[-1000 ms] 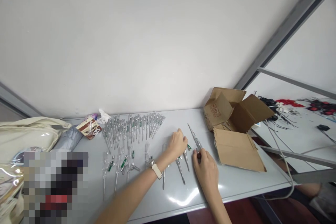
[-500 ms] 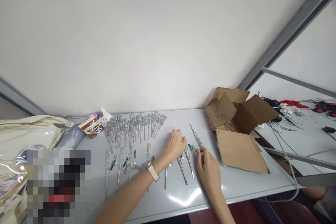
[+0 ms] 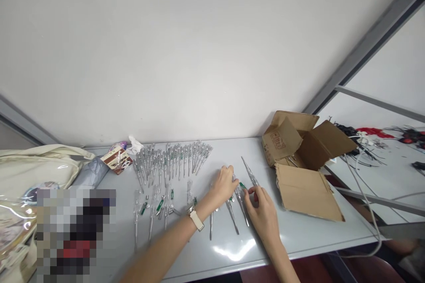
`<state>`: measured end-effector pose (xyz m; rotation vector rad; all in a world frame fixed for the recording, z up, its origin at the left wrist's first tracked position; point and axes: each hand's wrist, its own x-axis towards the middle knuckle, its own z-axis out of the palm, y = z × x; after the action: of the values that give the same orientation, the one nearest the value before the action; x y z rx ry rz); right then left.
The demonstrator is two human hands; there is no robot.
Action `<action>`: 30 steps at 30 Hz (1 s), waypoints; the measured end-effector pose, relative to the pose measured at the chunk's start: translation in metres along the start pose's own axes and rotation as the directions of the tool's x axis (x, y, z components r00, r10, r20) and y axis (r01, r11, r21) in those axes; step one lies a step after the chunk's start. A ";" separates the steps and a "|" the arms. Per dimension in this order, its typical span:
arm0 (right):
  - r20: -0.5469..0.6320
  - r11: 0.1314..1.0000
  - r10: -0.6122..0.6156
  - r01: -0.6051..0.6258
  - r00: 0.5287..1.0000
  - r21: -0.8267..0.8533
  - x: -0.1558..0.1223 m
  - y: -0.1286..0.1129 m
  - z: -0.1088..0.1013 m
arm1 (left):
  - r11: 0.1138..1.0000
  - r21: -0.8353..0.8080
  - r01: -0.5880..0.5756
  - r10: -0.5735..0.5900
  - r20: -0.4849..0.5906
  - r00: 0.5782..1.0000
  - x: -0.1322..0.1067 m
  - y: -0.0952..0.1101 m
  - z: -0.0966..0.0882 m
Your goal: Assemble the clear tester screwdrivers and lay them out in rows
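Observation:
My left hand [image 3: 225, 185] is closed, fingers curled down over the handle ends of test screwdrivers lying on the grey table; what is in its fingertips is hidden. My right hand [image 3: 264, 210] is pinched, thumb and forefinger at the end of a small green strip [image 3: 242, 185]. Beyond the right fingers lies a clear-handled test screwdriver [image 3: 249, 171], pointing away. Another test screwdriver [image 3: 232, 216] lies below my left hand, its blade toward me. To the left are more clear-handled screwdrivers [image 3: 153, 212], with green strips [image 3: 160, 205] and small metal parts among them.
A dense row of test screwdrivers [image 3: 172, 159] lies along the wall. An open cardboard box [image 3: 282, 141] stands at the right, flap spread over the table. At the left are a cream bag [image 3: 40, 163], a grey pouch [image 3: 91, 172] and a brown packet [image 3: 117, 159].
My right hand has shifted left from beside the far screwdriver's handle to the green strip. My left hand stays closed over about the same spot. The view has shifted slightly.

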<state>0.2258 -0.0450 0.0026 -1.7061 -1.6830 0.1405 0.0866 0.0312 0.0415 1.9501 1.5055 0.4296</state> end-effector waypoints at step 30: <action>-0.041 0.990 0.105 -0.101 0.994 0.101 -0.017 0.031 -0.002 | 1.000 -0.016 0.023 -0.023 0.000 1.000 -0.005 0.004 -0.004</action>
<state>0.2496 -0.0578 -0.0200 -1.7098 -1.5298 0.2271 0.0859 0.0271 0.0481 1.9183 1.5186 0.4311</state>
